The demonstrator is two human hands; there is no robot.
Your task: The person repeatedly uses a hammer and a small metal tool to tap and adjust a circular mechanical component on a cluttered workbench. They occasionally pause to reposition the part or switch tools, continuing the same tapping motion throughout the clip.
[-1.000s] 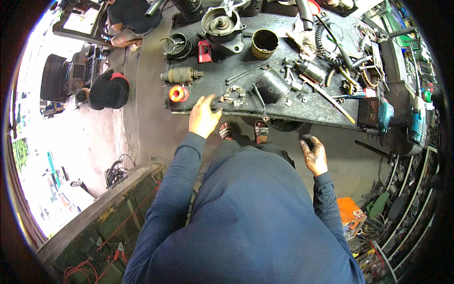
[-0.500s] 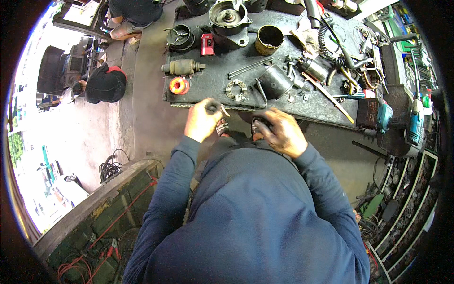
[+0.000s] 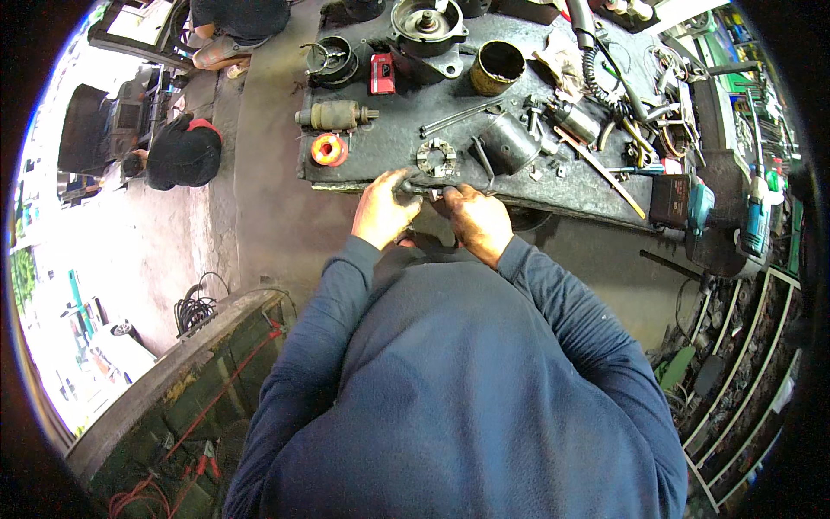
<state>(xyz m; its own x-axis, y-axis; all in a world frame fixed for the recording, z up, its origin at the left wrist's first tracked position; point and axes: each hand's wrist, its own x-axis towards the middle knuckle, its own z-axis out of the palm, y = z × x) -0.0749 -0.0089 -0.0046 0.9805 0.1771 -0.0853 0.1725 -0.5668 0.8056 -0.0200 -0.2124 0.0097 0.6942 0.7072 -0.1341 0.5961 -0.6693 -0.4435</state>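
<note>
At the bench's near edge, my left hand (image 3: pixel 385 212) and my right hand (image 3: pixel 477 218) are close together, both with fingers closed. Between their fingertips shows a small metal part (image 3: pixel 435 195), gripped from both sides; its exact kind is too small to make out. Just beyond the hands lies a round brush holder ring (image 3: pixel 437 158) on the dark workbench (image 3: pixel 389 160). To its right, a dark metal cylinder housing (image 3: pixel 508 144) rests on its side. A red-orange wire spool (image 3: pixel 328 150) and a motor armature (image 3: pixel 335 115) lie to the left.
Farther back are a round motor housing (image 3: pixel 427 26), a red box (image 3: pixel 381 74) and a grimy can (image 3: pixel 498 67). Tools and a teal cordless drill (image 3: pixel 756 221) crowd the right. A wooden-edged bin (image 3: pixel 173 372) stands at lower left. Another person (image 3: pixel 184 154) is at left.
My hands have come together at the bench edge. The right hand has moved left and its fingers have closed on the small part by the left hand. The view has shifted slightly.
</note>
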